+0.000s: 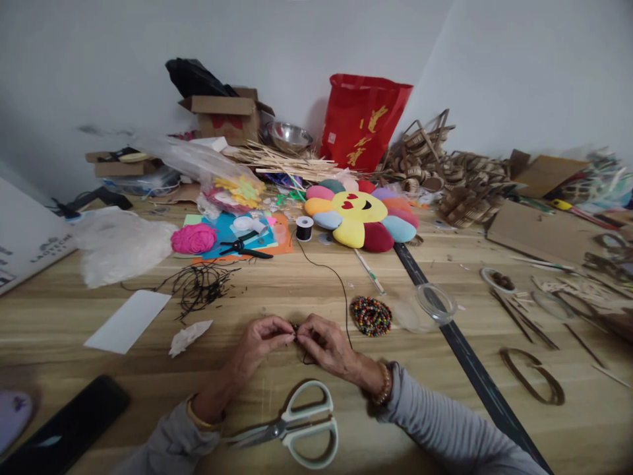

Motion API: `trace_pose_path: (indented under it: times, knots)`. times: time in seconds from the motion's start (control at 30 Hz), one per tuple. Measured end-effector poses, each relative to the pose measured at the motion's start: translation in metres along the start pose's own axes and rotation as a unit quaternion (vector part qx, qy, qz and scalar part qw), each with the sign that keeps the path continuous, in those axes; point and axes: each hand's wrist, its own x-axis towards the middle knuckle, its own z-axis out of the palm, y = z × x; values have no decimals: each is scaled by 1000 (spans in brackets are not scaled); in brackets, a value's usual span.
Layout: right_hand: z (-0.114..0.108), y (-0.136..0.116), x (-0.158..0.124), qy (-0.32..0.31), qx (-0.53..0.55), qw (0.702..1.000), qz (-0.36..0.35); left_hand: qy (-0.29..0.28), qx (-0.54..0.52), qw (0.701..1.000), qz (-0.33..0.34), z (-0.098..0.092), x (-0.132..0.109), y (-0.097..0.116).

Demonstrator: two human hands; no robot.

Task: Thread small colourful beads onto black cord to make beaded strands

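My left hand (260,341) and my right hand (327,344) meet fingertip to fingertip low on the wooden table (445,396). Both pinch a thin black cord (330,269) at a small dark spot between them. The cord runs up and back to a black spool (304,228). A pile of coloured beads (370,315) lies just right of my right hand. White-handled scissors (297,425) rest near my wrists, below both hands.
Black cord offcuts (200,285), a white paper sheet (128,320), a crumpled tissue (189,335) and a phone (66,429) lie left. A clear lid (435,301), a black strip (469,359) and a flower cushion (360,214) sit right and behind. Clutter lines the wall.
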Motion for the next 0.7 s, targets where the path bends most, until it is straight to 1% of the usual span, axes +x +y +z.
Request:
trace_pose_path:
  times: [0.2,0.7]
  knots:
    - [0,0,0,-4,0,1000,-9,-6,13,1000,16,-1,0,-1]
    - [1,2,0,2,0,1000,-9,-19,6,1000,21,-1,0,-1]
